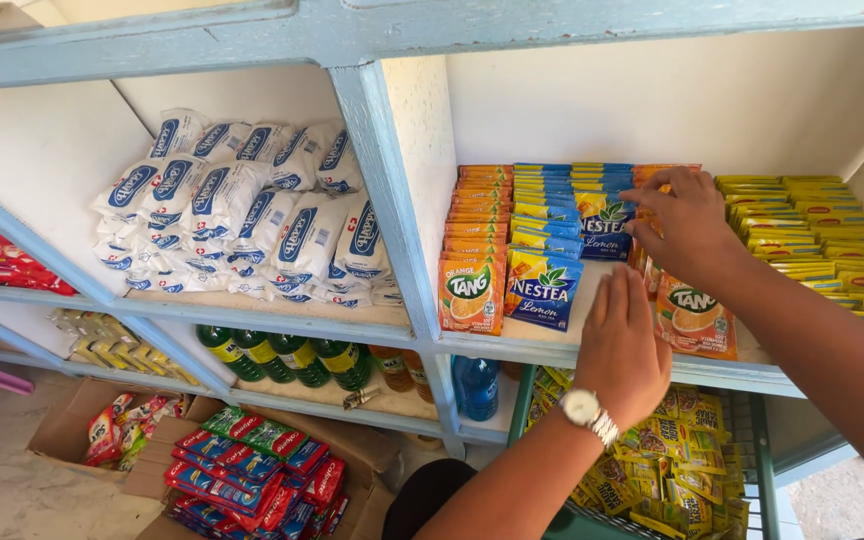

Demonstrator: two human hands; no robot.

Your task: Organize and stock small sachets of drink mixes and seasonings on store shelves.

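Clearly crowded, the pale blue shelf point(552, 352) carried overlapping rows of drink-mix sachets. The left hand point(620, 345), a silver wristwatch point(588, 411) on its wrist, lay flat near the shelf's front edge, fingers straight and together, gripping nothing, between the blue lemon tea sachets point(544, 288) and an orange sachet row point(694, 318). The right hand point(680, 222) reached further back, fingers curled down onto the top of that orange row, beside a second blue row point(602, 225); whether it pinched a sachet could not be told. Yellow sachets point(822, 245) filled the far right.

The risk looked plain: the front orange sachet leaned close to the lip, so a nudge from either hand could have tipped it into the green crate point(752, 440) of yellow packets below, or slid the overlapped rows out of line.
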